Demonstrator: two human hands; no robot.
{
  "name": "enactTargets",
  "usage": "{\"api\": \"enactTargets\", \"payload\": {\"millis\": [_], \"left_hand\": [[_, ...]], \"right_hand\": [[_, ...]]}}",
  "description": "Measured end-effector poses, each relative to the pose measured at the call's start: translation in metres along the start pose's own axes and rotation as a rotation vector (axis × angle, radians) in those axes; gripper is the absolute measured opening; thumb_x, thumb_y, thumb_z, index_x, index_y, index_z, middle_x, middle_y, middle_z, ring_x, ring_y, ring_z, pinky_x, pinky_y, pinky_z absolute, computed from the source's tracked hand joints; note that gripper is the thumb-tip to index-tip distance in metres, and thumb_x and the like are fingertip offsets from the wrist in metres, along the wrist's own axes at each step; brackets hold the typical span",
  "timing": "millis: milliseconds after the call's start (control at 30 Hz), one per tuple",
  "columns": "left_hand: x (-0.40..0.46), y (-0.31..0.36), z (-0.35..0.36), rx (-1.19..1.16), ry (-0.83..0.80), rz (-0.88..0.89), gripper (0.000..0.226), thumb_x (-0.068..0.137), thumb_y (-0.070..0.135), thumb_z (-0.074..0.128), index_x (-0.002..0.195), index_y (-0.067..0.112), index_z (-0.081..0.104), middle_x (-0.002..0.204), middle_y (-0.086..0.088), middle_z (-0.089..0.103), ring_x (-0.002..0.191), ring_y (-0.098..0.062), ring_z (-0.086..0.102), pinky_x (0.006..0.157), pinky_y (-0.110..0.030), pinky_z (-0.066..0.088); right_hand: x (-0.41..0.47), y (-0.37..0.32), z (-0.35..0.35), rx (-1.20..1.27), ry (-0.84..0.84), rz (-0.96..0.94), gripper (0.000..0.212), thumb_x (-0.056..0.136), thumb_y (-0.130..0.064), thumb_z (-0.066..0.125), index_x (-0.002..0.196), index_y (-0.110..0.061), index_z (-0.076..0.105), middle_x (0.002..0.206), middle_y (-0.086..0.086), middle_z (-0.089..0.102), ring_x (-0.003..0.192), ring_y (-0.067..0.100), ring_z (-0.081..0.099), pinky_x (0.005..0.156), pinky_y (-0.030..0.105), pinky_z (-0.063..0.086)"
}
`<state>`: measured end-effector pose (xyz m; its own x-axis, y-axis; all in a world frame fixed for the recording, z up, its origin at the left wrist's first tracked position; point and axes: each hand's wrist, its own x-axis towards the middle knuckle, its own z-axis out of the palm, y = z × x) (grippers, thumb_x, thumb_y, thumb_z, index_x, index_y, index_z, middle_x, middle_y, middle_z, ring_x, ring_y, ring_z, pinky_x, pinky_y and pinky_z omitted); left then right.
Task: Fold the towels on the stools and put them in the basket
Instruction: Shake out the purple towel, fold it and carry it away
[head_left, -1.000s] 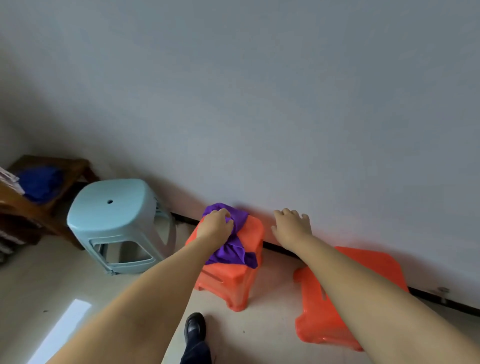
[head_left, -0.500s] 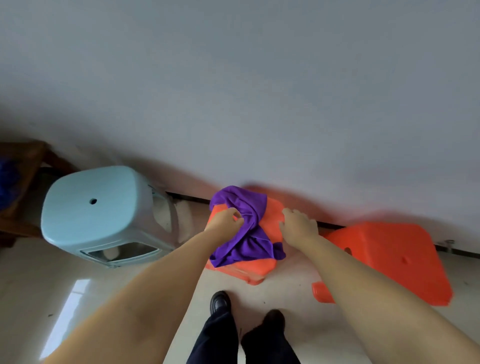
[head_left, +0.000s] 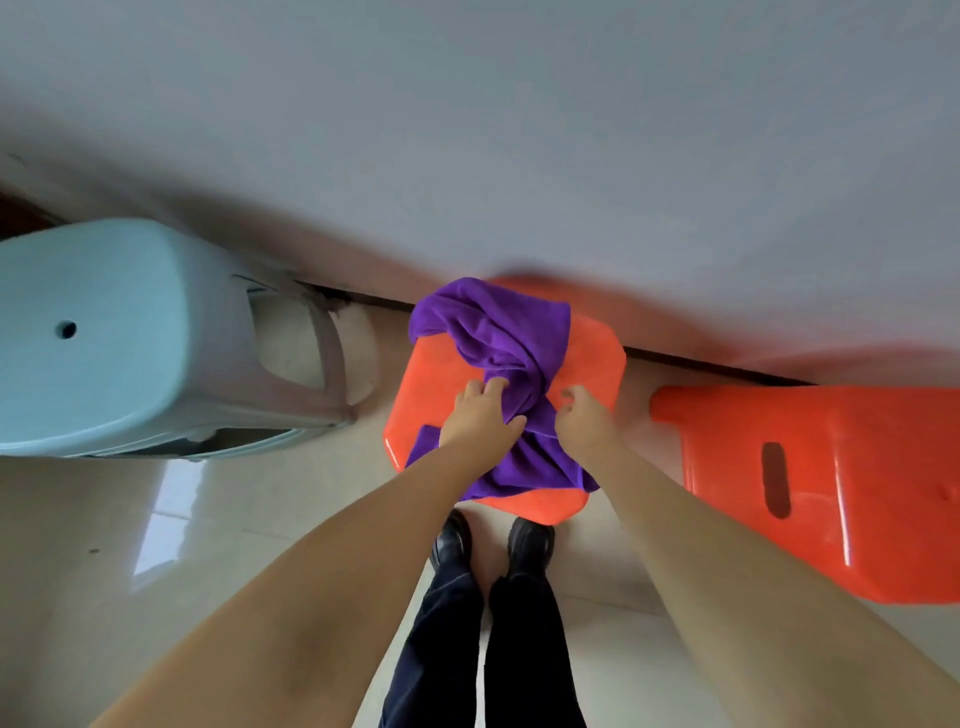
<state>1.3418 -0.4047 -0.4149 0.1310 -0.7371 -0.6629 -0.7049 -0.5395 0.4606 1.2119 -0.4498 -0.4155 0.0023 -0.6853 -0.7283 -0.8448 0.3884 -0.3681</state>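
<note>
since a second ago the right hand (head_left: 584, 423) has come off the wall side onto the purple towel (head_left: 506, 358), joining the left hand (head_left: 480, 421); both sets of fingers curl into the crumpled cloth on the middle orange stool (head_left: 431, 374), so spreading for the fold can begin. basket out of view; fingertips partly buried in folds

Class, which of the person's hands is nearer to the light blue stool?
Left. The left hand grips the purple towel on the side towards the light blue stool; the right hand lies beyond it, farther away.
</note>
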Motion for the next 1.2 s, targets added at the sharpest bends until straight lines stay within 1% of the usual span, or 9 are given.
{"api": "enactTargets", "payload": {"millis": [233, 300, 400, 533, 600, 767, 933, 1100, 1200], "left_hand": [[0.032, 0.005, 0.026, 0.199, 0.100, -0.042, 0.046, 0.089, 0.008, 0.049, 0.133, 0.013, 0.037, 0.133, -0.012, 0.038, 0.121, -0.030, 0.039, 0.091, -0.041, 0.042], [0.041, 0.000, 0.016, -0.026, 0.089, -0.045, 0.040, 0.087, 0.000, 0.042, 0.125, 0.009, 0.050, 0.124, -0.013, 0.051, 0.114, -0.030, 0.048, 0.091, -0.038, 0.040], [0.041, 0.000, -0.006, -0.559, 0.002, -0.180, 0.029, 0.086, 0.002, 0.041, 0.102, 0.006, 0.064, 0.098, -0.012, 0.062, 0.096, -0.025, 0.058, 0.091, -0.033, 0.045], [0.013, 0.023, -0.032, -1.178, -0.127, -0.427, 0.029, 0.095, 0.013, 0.035, 0.081, 0.009, 0.061, 0.067, -0.011, 0.066, 0.064, -0.025, 0.063, 0.064, -0.029, 0.054], [-0.003, 0.034, -0.042, -1.274, -0.215, -0.424, 0.031, 0.094, 0.019, 0.037, 0.082, 0.006, 0.063, 0.067, -0.011, 0.064, 0.063, -0.024, 0.059, 0.062, -0.029, 0.050], [-0.039, 0.040, -0.067, -1.353, -0.224, -0.344, 0.009, 0.072, 0.019, 0.053, 0.073, 0.013, 0.060, 0.069, -0.007, 0.058, 0.072, -0.025, 0.055, 0.087, -0.035, 0.044], [-0.072, 0.023, -0.100, -1.523, -0.182, -0.263, 0.007, 0.058, 0.014, 0.053, 0.056, 0.020, 0.057, 0.063, -0.003, 0.058, 0.067, -0.022, 0.055, 0.072, -0.030, 0.043], [-0.101, 0.027, -0.140, -1.764, -0.165, -0.035, 0.026, 0.061, 0.030, 0.065, 0.084, 0.018, 0.061, 0.077, -0.003, 0.068, 0.074, -0.021, 0.064, 0.077, -0.033, 0.046], [-0.114, 0.039, -0.162, -1.833, -0.040, -0.004, 0.022, 0.079, 0.038, 0.057, 0.077, 0.017, 0.062, 0.078, -0.005, 0.068, 0.075, -0.022, 0.066, 0.083, -0.036, 0.047]], "right_hand": [[0.034, 0.001, 0.017, 0.401, -0.077, 0.083, 0.039, 0.091, -0.007, 0.037, 0.128, -0.014, 0.048, 0.118, 0.016, 0.063, 0.111, 0.031, 0.060, 0.084, 0.029, 0.048], [0.036, -0.004, 0.014, 0.531, -0.152, 0.122, 0.038, 0.094, -0.004, 0.034, 0.129, -0.016, 0.045, 0.112, 0.012, 0.064, 0.102, 0.026, 0.062, 0.070, 0.018, 0.045], [0.034, -0.008, 0.012, 0.661, -0.266, 0.181, 0.036, 0.093, 0.000, 0.034, 0.115, -0.025, 0.048, 0.090, -0.002, 0.062, 0.080, 0.017, 0.059, 0.086, 0.030, 0.044], [0.021, -0.016, 0.007, 0.851, -0.284, 0.249, 0.028, 0.095, -0.003, 0.039, 0.088, -0.020, 0.060, 0.063, -0.001, 0.064, 0.053, 0.013, 0.059, 0.049, 0.021, 0.048], [0.008, -0.020, 0.001, 1.012, -0.351, 0.293, 0.033, 0.097, -0.019, 0.042, 0.072, -0.016, 0.065, 0.051, 0.000, 0.066, 0.043, 0.013, 0.062, 0.051, 0.026, 0.048], [-0.012, -0.051, -0.033, 1.290, -0.370, 0.209, 0.044, 0.084, -0.056, 0.054, 0.078, -0.019, 0.078, 0.081, 0.005, 0.075, 0.077, 0.021, 0.071, 0.085, 0.035, 0.052], [-0.032, -0.065, -0.083, 1.338, -0.240, 0.163, 0.063, 0.083, -0.070, 0.044, 0.115, -0.022, 0.067, 0.101, 0.004, 0.074, 0.089, 0.021, 0.069, 0.082, 0.035, 0.052], [-0.070, -0.083, -0.132, 1.182, -0.296, 0.008, 0.030, 0.090, -0.038, 0.052, 0.073, -0.021, 0.069, 0.072, -0.001, 0.070, 0.071, 0.015, 0.064, 0.069, 0.026, 0.047], [-0.085, -0.089, -0.163, 1.078, -0.232, -0.019, 0.016, 0.087, -0.026, 0.060, 0.075, -0.020, 0.070, 0.069, -0.002, 0.070, 0.065, 0.015, 0.064, 0.065, 0.027, 0.047]]}}
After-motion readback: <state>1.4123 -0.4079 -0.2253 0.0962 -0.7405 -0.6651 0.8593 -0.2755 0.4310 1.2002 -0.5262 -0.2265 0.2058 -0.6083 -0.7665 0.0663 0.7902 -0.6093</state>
